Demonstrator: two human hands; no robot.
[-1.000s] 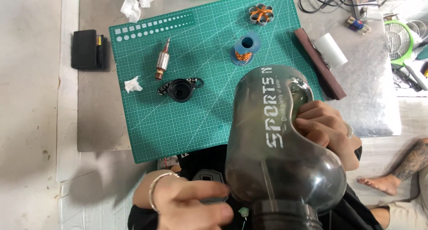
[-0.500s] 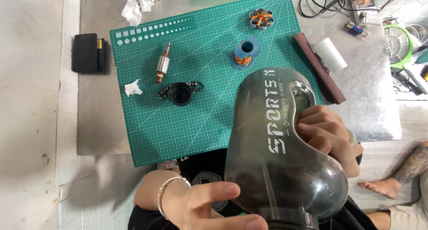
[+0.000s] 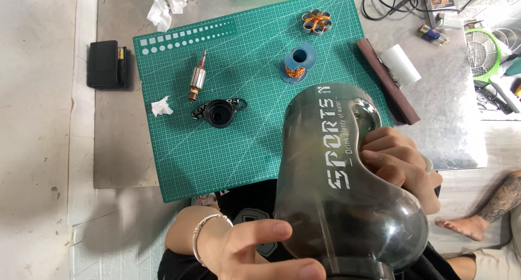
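My left hand (image 3: pixel 255 253) has opened flat against the bottle (image 3: pixel 342 187); my right hand (image 3: pixel 399 163) still grips its handle.

pale concrete floor (image 3: pixel 38 149), low grey metal-topped table (image 3: pixel 456 122) under a green cutting mat (image 3: pixel 244 144), bright daylight

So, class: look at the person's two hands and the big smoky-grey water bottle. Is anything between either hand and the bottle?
Nothing visible is. The right hand already wraps its fingers around the grey water bottle at its grip hollow, and the left hand lies against the bottle's lower side. The parts on the green cutting mat lie beyond it.
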